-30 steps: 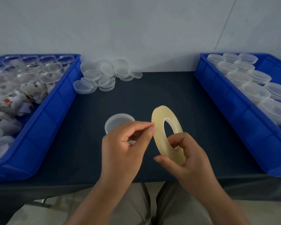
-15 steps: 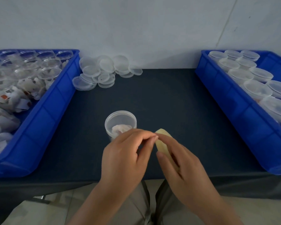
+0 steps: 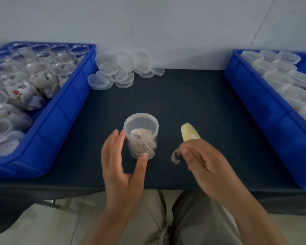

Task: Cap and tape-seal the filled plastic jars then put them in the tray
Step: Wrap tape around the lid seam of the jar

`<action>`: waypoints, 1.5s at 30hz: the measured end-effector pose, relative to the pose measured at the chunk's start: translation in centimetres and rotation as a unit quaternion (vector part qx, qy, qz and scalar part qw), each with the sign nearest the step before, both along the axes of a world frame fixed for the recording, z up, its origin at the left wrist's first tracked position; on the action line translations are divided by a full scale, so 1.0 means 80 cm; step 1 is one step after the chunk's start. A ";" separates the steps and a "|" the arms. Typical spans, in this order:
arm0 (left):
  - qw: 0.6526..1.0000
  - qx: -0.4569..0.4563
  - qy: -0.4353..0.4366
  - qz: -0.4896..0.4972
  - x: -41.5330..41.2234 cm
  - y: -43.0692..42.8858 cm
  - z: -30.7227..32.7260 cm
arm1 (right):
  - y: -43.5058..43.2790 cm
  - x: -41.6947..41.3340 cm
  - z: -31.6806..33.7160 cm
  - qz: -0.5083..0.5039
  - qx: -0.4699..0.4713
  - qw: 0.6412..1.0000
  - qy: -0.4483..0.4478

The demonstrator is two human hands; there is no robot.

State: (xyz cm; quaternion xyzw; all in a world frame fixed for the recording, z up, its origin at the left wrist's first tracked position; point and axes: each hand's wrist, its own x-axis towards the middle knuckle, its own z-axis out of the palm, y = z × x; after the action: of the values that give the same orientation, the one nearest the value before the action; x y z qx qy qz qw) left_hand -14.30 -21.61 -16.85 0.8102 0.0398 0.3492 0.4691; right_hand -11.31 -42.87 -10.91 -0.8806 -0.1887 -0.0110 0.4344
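A clear plastic jar with white packets inside stands upright on the dark table, a translucent lid sitting on top of it. My left hand is spread around the jar's left and front. The thumb tip touches its base and the fingers lie straight beside its wall. To the right of the jar, my right hand grips a yellowish roll of tape, most of it hidden under the fingers. A short curled tape end hangs from the fingertips.
At the left, a blue tray holds several open filled jars. Another blue tray at the right holds several capped jars. Loose clear lids are piled at the back by the wall. The table's front edge is just below my hands.
My hands have parted. The left let go of the tape and opened around the jar. The right moved right with the roll, a short tape end now hanging free.
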 end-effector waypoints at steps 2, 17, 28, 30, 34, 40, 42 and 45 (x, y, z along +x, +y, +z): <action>0.994 -0.056 0.082 -0.035 0.019 0.001 -0.002 | 0.001 0.007 0.007 -0.001 0.009 1.000 -0.009; 0.933 -0.178 0.220 -0.224 0.047 0.023 0.041 | 0.019 0.036 0.020 0.022 -0.019 0.993 0.112; 0.942 -0.148 0.220 -0.207 0.037 0.008 0.060 | 0.025 0.038 0.020 0.018 0.021 0.993 0.116; 0.941 -0.136 0.225 -0.211 0.038 0.007 0.063 | 0.026 0.038 0.020 0.018 0.034 0.992 0.118; 0.946 -0.128 0.216 -0.202 0.037 0.004 0.064 | 0.027 0.038 0.019 0.019 0.050 0.991 0.118; 0.958 -0.117 0.196 -0.171 0.035 0.005 0.065 | 0.024 0.040 0.021 0.022 0.029 0.991 0.126; 0.957 -0.128 0.197 -0.170 0.035 0.006 0.064 | 0.024 0.042 0.022 0.026 0.026 0.992 0.125; 0.953 -0.128 0.208 -0.180 0.036 0.007 0.066 | 0.024 0.042 0.022 0.022 0.027 0.993 0.116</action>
State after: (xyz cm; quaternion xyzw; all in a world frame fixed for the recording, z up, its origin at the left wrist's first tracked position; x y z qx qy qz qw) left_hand -11.45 -21.05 -11.55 0.7918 0.0346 0.0743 0.6053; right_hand -7.96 -40.91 -9.14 -0.8594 -0.1559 0.0960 0.4773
